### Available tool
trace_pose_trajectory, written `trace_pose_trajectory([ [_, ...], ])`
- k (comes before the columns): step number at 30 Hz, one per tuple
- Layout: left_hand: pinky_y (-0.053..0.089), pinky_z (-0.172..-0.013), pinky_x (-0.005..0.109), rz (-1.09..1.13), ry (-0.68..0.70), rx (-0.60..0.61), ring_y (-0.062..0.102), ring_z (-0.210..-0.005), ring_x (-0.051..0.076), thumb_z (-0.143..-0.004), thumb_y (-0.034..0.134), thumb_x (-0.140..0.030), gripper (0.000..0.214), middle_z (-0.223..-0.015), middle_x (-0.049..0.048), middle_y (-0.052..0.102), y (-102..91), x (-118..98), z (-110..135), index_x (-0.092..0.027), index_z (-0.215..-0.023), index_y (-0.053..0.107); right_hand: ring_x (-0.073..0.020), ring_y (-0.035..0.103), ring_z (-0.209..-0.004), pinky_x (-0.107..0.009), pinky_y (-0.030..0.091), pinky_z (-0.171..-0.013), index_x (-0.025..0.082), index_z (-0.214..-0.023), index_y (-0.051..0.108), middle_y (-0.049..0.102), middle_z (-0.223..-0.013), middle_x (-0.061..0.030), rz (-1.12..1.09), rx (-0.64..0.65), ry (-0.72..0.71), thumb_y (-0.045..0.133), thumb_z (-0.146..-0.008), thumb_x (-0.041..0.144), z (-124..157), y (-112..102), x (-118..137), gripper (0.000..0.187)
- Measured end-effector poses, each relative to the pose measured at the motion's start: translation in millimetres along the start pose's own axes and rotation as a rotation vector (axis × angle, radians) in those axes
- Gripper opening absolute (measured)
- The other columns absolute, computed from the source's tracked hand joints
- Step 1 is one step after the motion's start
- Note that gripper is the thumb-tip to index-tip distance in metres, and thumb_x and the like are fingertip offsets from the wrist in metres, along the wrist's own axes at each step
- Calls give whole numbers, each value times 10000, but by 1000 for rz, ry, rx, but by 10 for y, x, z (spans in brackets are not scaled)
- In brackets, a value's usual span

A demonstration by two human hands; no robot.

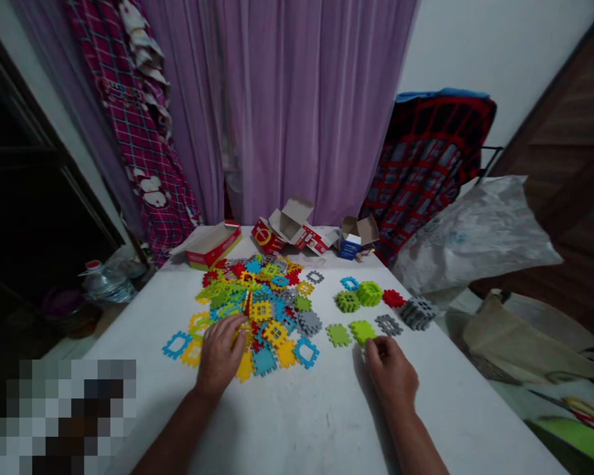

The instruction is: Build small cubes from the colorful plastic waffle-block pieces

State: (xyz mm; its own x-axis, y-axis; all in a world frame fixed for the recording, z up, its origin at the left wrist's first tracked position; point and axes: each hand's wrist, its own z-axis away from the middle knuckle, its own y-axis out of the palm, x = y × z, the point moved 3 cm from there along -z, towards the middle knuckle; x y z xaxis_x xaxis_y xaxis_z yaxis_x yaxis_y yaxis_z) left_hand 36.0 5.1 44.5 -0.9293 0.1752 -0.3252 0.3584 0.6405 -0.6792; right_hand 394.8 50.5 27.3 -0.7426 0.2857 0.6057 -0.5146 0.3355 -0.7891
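Observation:
My left hand (222, 353) lies over the near edge of a heap of notched plastic building tiles, fingers stretched across yellow pieces such as the window-frame tile (261, 311). My right hand (392, 373) is closed, with thumb and forefinger at the near edge of a lime green tile (363, 332). Beside that, to its left, lies a flat green tile (338, 335). Beyond are two green stacks of tiles (369, 293), a blue frame tile (349, 284), red tiles (393, 298), a grey frame tile (389, 324) and a grey stack (418, 313).
On the white table (297, 422) stand an open red box (212, 247), a torn red carton (292, 227) and a small blue box (350, 245) along the back. Purple curtains (301, 112) hang behind. A plastic bag (480, 231) is at right, a water bottle (106, 280) at left.

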Motion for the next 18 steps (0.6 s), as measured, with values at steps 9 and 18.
trace_pose_trajectory([
  [9,483,-948,403,-138,-339,9,655,-1041,233,-898,454,-302,277,-1077,56,737,-258,799,2,-244,-1023,694,-137,582,-546,-239,434,-551,219,-751,632,654,-653,-14,-268,3,-594,477,-845,529,341,383,494,358],
  [18,411,-1011,445,-276,-535,385,579,-1214,299,-873,539,-436,451,-1277,130,663,-52,813,-439,-189,-1247,587,-115,601,-547,-212,451,-551,215,-784,642,675,-690,-15,-277,48,-808,482,-916,502,544,508,509,354],
])
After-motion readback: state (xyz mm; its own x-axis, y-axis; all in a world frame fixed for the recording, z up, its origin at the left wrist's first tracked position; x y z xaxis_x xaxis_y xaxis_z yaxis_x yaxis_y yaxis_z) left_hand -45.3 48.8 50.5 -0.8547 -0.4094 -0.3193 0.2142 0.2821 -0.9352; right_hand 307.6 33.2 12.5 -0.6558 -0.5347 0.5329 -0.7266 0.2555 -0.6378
